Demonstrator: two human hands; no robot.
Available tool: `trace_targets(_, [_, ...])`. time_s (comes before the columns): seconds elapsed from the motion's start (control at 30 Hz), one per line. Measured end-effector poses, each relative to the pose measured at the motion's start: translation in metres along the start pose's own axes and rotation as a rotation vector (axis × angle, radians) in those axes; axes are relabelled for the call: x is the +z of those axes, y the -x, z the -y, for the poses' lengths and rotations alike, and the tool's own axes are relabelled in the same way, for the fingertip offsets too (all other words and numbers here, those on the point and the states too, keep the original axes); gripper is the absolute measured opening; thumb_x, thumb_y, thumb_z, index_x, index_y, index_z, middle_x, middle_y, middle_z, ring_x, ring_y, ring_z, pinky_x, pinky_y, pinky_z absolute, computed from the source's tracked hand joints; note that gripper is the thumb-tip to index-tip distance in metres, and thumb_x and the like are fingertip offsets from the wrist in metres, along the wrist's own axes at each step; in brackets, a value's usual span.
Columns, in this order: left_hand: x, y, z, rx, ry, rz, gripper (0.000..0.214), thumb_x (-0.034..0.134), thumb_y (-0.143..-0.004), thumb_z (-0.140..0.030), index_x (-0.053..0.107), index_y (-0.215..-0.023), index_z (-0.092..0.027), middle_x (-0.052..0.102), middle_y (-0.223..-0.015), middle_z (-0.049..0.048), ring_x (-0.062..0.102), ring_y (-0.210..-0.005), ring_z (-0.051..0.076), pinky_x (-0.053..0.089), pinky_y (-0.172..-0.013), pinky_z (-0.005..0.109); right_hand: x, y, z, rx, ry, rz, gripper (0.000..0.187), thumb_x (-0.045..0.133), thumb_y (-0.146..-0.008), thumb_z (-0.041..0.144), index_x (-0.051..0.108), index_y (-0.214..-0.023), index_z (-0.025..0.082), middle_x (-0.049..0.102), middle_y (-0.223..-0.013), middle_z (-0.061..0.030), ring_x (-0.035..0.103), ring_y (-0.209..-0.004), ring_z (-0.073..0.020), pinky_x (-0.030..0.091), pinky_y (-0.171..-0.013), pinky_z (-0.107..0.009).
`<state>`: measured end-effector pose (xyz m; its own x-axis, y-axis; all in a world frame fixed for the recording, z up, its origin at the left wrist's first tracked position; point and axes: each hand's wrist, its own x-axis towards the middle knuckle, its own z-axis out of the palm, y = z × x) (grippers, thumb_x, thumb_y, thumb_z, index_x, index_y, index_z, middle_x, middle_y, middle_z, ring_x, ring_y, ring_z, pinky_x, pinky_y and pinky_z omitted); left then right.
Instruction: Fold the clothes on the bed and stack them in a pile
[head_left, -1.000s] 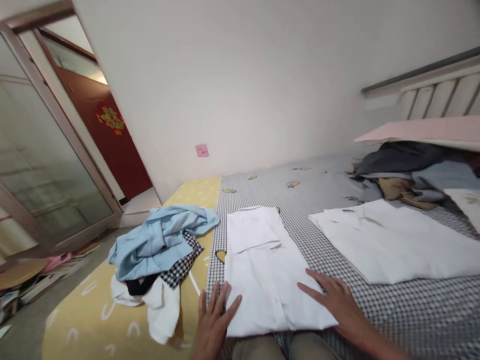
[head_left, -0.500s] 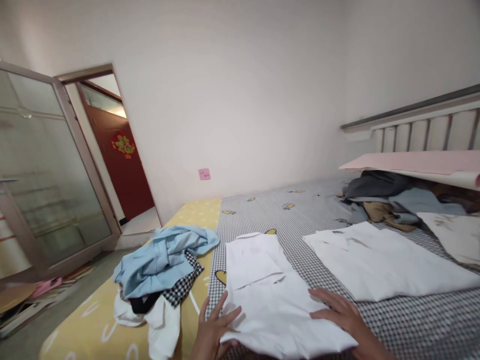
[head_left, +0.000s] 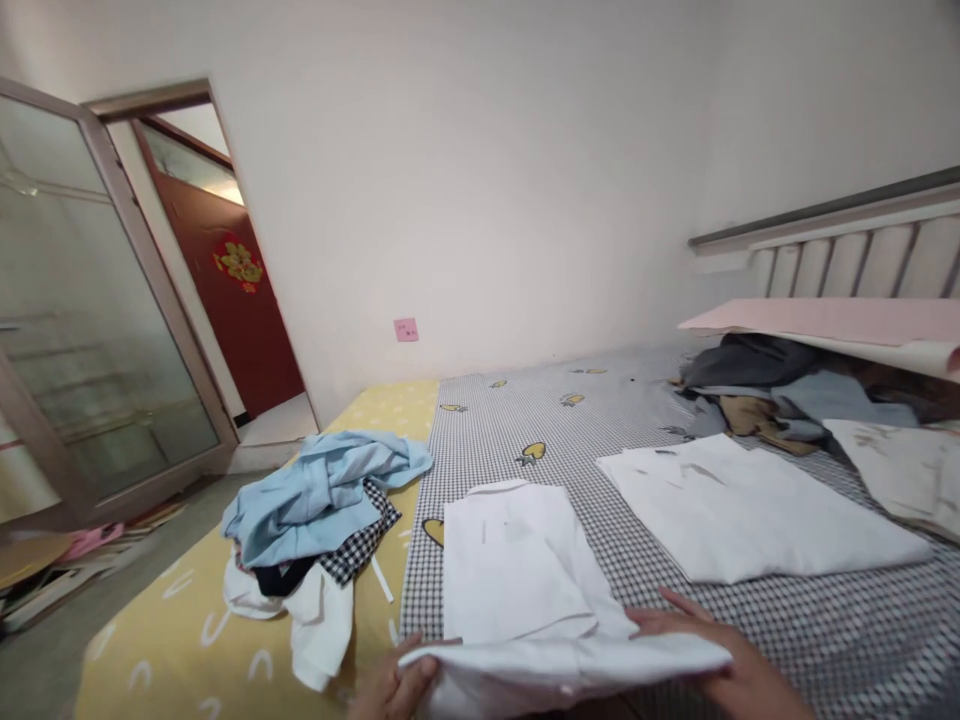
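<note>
A white shirt (head_left: 517, 575) lies partly folded on the checked bedsheet (head_left: 600, 420) in front of me. Its near edge is lifted off the bed and turned toward the collar. My left hand (head_left: 394, 685) grips that raised edge at its left end, fingers curled round the cloth. My right hand (head_left: 720, 660) holds the right end of the same edge, fingers closed under the fabric.
A heap of light blue, checked and white clothes (head_left: 322, 520) sits on the yellow sheet to the left. A second folded white garment (head_left: 742, 510) lies to the right, with dark clothes (head_left: 780, 385) and a pink board (head_left: 840, 320) beyond. A glass door (head_left: 82, 320) stands at far left.
Both hands went from lying flat on the shirt to gripping its near edge and lifting it up and forward. The shirt has slid slightly toward me.
</note>
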<state>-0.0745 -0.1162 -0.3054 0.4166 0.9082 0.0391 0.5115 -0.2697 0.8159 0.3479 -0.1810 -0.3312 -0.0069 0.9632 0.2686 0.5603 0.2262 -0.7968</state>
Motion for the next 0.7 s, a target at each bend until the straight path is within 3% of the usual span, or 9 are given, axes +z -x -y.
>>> trace_targets(0.1, [-0.012,-0.031,-0.033,-0.179,0.38,0.052,0.061,0.054,-0.087,-0.07,0.075,-0.113,-0.02,0.077,-0.117,0.008,0.068,-0.111,0.03,0.049,-0.108,0.045,-0.007,-0.041,0.019,0.181,-0.164,0.011,0.044,0.067,-0.072,0.059,0.083,-0.09,0.021,0.08,-0.1,-0.0117,0.07,-0.107,-0.0386,0.051,-0.101,-0.053])
trace_targets(0.17, [-0.016,-0.066,-0.038,-0.237,0.622,0.093,0.063,0.059,-0.086,-0.068,0.07,-0.121,-0.017,0.076,-0.12,0.011,0.068,-0.113,0.029,0.048,-0.109,0.044,-0.008,-0.073,0.026,0.255,-0.257,0.03,0.048,0.068,-0.071,0.059,0.081,-0.09,0.017,0.08,-0.1,-0.0123,0.071,-0.102,-0.0379,0.055,-0.094,-0.049])
trace_targets(0.3, [-0.02,-0.153,-0.02,-0.383,0.886,0.124,0.068,0.06,-0.087,-0.065,0.064,-0.129,-0.012,0.076,-0.118,0.0175,0.071,-0.112,0.029,0.049,-0.108,0.042,0.003,-0.145,0.018,0.409,-0.424,0.022,0.045,0.069,-0.076,0.055,0.077,-0.094,0.015,0.08,-0.095,-0.0124,0.074,-0.096,-0.0327,0.058,-0.084,-0.041])
trace_targets(0.43, [-0.016,-0.231,-0.002,-0.572,0.97,0.148,0.075,0.039,-0.094,-0.07,0.059,-0.135,-0.01,0.076,-0.114,0.0195,0.075,-0.103,0.03,0.054,-0.102,0.046,0.02,-0.207,-0.012,0.54,-0.569,-0.017,0.038,0.069,-0.08,0.047,0.074,-0.098,0.015,0.08,-0.088,-0.0121,0.076,-0.087,-0.0286,0.059,-0.075,-0.036])
trace_targets(0.57, [-0.006,-0.275,0.01,-0.738,0.97,0.137,0.08,0.039,-0.089,-0.076,0.06,-0.132,-0.011,0.078,-0.109,0.019,0.077,-0.094,0.031,0.059,-0.092,0.047,0.036,-0.239,-0.047,0.547,-0.371,-0.054,0.033,0.058,-0.088,0.044,0.073,-0.097,0.016,0.08,-0.091,-0.0108,0.075,-0.086,-0.0248,0.057,-0.073,-0.032])
trace_targets(0.7, [0.004,-0.287,0.026,-0.803,0.989,0.108,0.077,0.042,-0.089,-0.074,0.06,-0.13,-0.011,0.078,-0.106,0.0178,0.077,-0.088,0.031,0.061,-0.087,0.047,0.049,-0.249,-0.07,0.556,-0.1,-0.033,0.033,0.058,-0.089,0.045,0.072,-0.082,0.017,0.079,-0.087,-0.0098,0.074,-0.083,-0.0253,0.053,-0.069,-0.03])
